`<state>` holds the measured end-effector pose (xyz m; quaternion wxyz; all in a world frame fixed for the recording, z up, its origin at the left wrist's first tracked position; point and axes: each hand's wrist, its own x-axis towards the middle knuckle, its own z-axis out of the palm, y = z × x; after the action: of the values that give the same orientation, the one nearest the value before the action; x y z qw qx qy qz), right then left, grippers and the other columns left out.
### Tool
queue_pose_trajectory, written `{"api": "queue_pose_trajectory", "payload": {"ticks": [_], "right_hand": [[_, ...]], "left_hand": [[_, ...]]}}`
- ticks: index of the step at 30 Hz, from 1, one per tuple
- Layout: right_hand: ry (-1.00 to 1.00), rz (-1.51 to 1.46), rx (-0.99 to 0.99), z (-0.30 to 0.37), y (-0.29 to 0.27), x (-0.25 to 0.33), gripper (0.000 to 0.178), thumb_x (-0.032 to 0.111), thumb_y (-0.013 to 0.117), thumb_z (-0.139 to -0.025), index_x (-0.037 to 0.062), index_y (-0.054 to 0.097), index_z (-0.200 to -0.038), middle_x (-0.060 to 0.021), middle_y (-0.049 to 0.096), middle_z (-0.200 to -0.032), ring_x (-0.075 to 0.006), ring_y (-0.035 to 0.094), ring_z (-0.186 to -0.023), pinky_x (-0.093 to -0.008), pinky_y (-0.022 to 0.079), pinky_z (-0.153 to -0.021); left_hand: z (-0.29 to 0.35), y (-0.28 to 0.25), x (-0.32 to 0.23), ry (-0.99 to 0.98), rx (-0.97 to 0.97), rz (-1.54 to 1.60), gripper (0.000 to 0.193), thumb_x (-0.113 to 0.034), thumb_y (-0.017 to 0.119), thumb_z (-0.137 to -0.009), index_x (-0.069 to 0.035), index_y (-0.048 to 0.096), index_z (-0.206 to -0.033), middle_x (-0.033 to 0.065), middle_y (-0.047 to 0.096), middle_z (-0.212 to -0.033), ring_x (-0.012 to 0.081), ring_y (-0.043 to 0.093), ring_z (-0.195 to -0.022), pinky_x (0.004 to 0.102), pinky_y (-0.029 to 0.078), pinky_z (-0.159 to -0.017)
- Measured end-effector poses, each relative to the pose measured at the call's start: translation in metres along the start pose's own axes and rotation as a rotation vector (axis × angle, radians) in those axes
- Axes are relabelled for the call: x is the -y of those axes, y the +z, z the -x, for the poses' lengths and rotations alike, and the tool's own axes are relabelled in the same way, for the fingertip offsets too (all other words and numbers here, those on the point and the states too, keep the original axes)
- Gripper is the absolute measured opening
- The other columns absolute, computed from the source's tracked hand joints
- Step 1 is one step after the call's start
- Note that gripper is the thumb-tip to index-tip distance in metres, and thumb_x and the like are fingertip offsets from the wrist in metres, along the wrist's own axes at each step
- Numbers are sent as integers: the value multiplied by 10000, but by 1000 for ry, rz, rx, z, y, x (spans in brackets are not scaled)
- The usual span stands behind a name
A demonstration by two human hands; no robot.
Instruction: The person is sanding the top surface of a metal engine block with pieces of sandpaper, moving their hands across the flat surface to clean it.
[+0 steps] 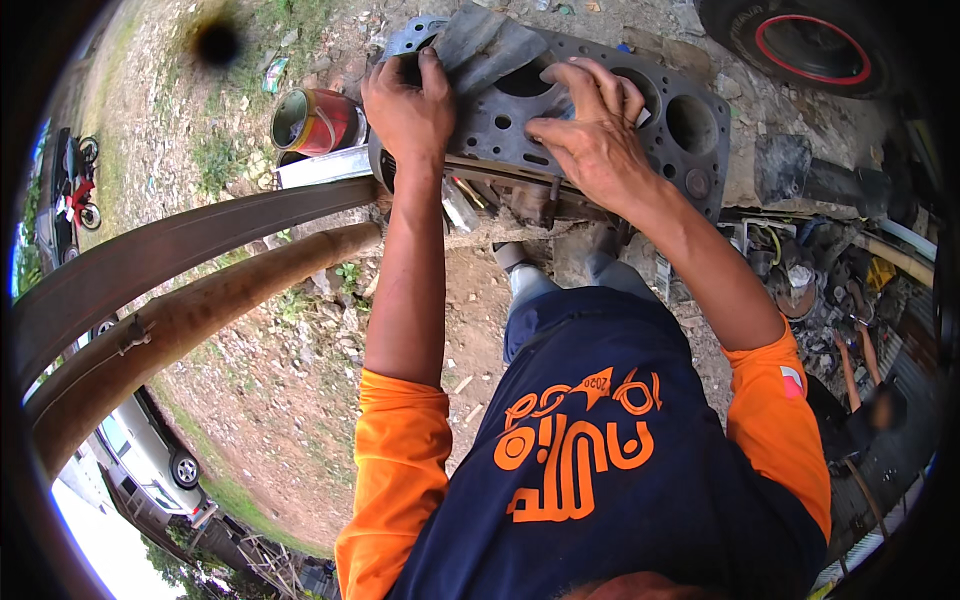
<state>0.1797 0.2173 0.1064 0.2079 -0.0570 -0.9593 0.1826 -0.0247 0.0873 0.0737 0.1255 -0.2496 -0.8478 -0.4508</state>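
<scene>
A grey metal engine block with several round cylinder bores lies in front of me at the top of the view. Over its left part rests a dark grey, bent flat sheet. My left hand is at the block's left end, fingers curled and thumb against the sheet's edge; what it grips is hidden. On the block's top face, between the bores, my right hand has its fingers bent and closed. A small pale corner shows beside those fingers, but its kind is unclear.
Left of the block stands a red bucket. A curved metal beam and a rusty pipe run leftward. A wheel lies at the upper right. Mixed parts and another person's arms are at the right.
</scene>
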Motion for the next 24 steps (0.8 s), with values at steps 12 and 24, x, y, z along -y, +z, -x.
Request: {"api": "queue_pose_trajectory", "payload": {"ticks": [12, 24], "right_hand": [[6, -23, -29, 7, 4, 0, 167, 112, 831, -806, 163, 859, -963, -109, 550, -1491, -326, 384, -1494, -564, 213, -1162], [75, 27, -73, 1, 10, 8, 152, 122, 826, -813, 156, 854, -958, -107, 583, -1445, -320, 411, -1472, -569, 232, -1153]], "left_hand": [[0, 1, 4, 22, -5, -17, 299, -289, 701, -940, -3, 784, -921, 211, 738, -934, 428, 641, -997, 500, 496, -930], [0, -2, -3, -14, 12, -3, 296, -292, 698, -948, -11, 789, -956, 218, 739, -941, 430, 639, -1000, 500, 498, -925]]}}
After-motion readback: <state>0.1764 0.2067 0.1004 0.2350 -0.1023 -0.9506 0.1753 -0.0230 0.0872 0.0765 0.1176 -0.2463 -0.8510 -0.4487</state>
